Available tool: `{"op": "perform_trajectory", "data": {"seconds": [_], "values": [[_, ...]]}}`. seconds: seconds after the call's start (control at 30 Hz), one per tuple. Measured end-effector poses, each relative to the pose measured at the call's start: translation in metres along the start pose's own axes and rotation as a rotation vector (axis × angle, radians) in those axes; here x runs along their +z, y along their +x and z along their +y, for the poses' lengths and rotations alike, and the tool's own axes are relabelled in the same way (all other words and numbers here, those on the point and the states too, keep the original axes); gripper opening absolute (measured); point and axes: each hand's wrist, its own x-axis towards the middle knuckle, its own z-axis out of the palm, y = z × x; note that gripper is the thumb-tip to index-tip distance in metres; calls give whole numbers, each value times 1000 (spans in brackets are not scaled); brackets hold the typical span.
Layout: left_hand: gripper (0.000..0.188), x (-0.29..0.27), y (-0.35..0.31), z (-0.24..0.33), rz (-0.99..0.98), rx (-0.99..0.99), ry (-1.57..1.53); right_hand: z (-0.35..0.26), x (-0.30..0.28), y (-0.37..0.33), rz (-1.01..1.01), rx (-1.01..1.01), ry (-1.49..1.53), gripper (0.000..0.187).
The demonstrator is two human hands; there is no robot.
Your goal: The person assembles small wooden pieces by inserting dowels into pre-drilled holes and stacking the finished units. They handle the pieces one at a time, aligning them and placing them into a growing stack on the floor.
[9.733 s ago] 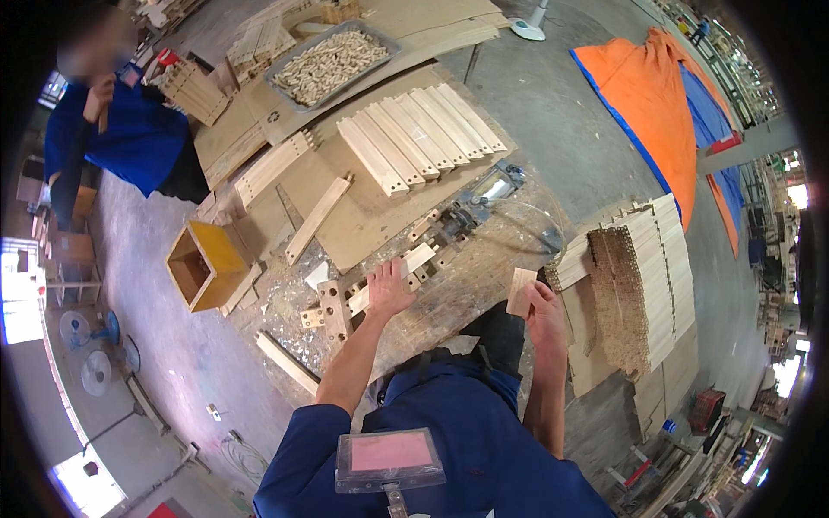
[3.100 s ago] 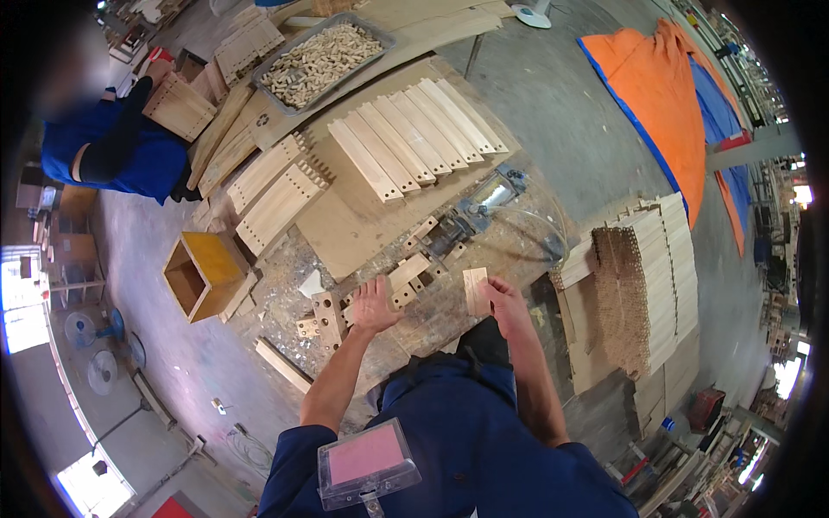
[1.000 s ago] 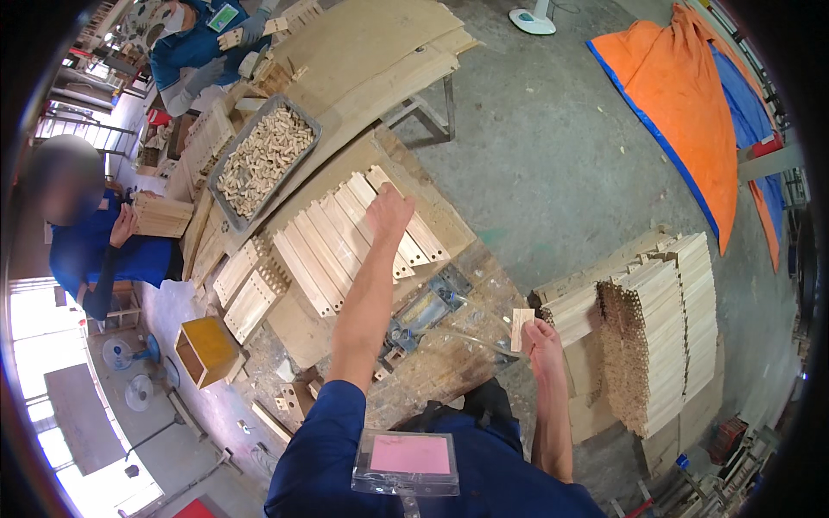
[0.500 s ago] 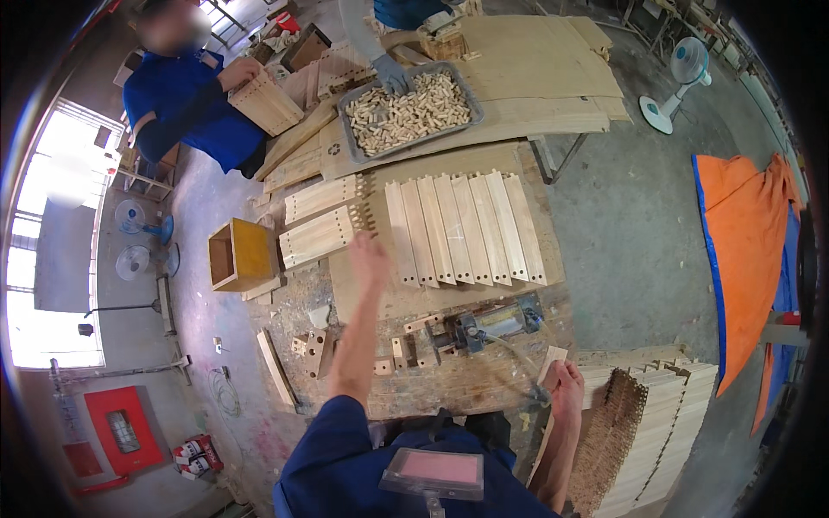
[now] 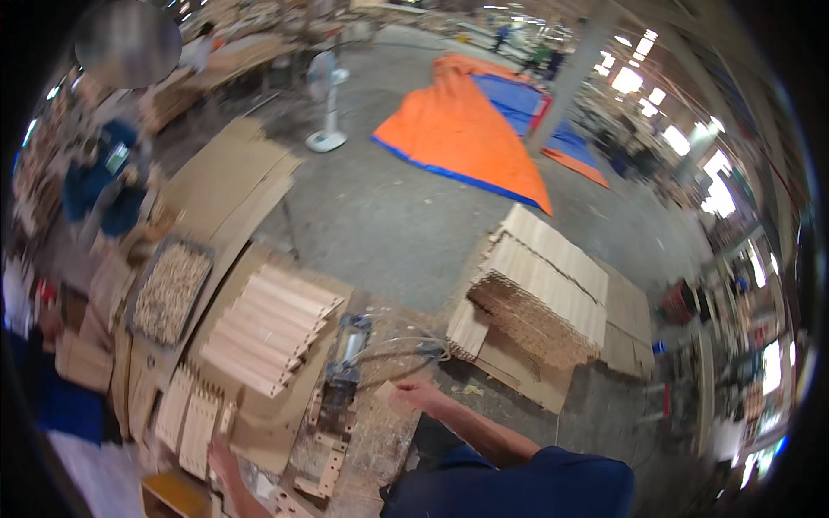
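My left hand (image 5: 224,459) is low in the view, beside the light wooden boards with dowels (image 5: 199,429) in their ends. It is blurred, and I cannot tell whether it grips a board or only touches one. A short pale piece of wood (image 5: 227,418) shows just beyond its fingers. Over the front of the workbench, my right hand (image 5: 416,395) is closed with a pinch on a pale wooden piece (image 5: 386,391), mostly hidden by the fingers. Farther off, a row of slanted-end boards (image 5: 269,328) lies on cardboard.
A metal clamp-like device with a hose (image 5: 350,350) sits mid-bench. Stacked boards (image 5: 544,293) stand right. A tray of dowels (image 5: 171,289), a yellow box (image 5: 175,495) and co-workers (image 5: 108,186) are left. Beyond are a fan (image 5: 325,104) and an orange tarp (image 5: 462,129).
The view has swung to the right, bringing the stacked boards and tarp toward the middle. My right hand still pinches the wooden piece; my left hand stays by the doweled boards.
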Motion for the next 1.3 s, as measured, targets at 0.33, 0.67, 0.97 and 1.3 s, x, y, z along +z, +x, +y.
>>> {"op": "perform_trajectory", "data": {"seconds": [0.33, 0.67, 0.97, 1.3], "values": [[24, 32, -115, 77, 54, 293, -750, 34, 42, -39, 95, -54, 79, 27], [20, 50, -160, 114, -117, 291, -547, 42, 45, -68, 82, -22, 107, 29], [28, 54, -158, 112, -298, 277, -393, 47, 44, -76, 146, -48, 36, 31], [105, 59, -180, 143, -257, 226, -91, 66, 42, -77, 119, -53, 89, 28]]}}
